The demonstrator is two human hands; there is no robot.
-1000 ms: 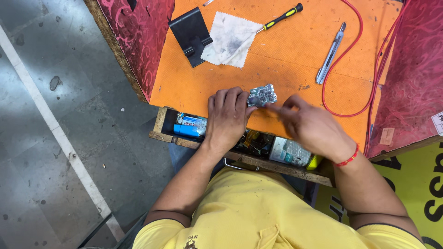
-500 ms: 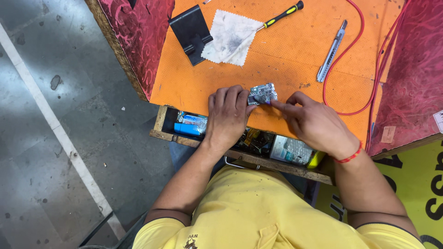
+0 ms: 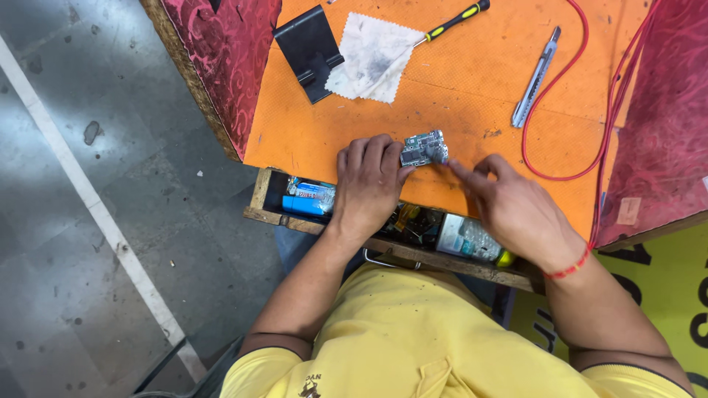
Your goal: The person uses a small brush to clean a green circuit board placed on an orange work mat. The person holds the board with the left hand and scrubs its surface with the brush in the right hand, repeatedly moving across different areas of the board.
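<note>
Pinning small circuit board [image 3: 423,148] flat near orange mat's [image 3: 472,88] front edge: my left hand [image 3: 371,184] clamps its left end, my right hand [image 3: 509,206] fingertip touches its right end. Long axis left-right. Open mat beyond.

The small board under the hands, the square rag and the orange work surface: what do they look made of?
Small board: looks like a rigid circuit board with dull grey metal parts; the left hand pins it, the right hand touches its edge. Square rag: thin woven cloth, white, with grey smudges and zigzag-cut edges. Orange work surface: probably a matte rubbery mat, going by its fine dotted texture.
</note>
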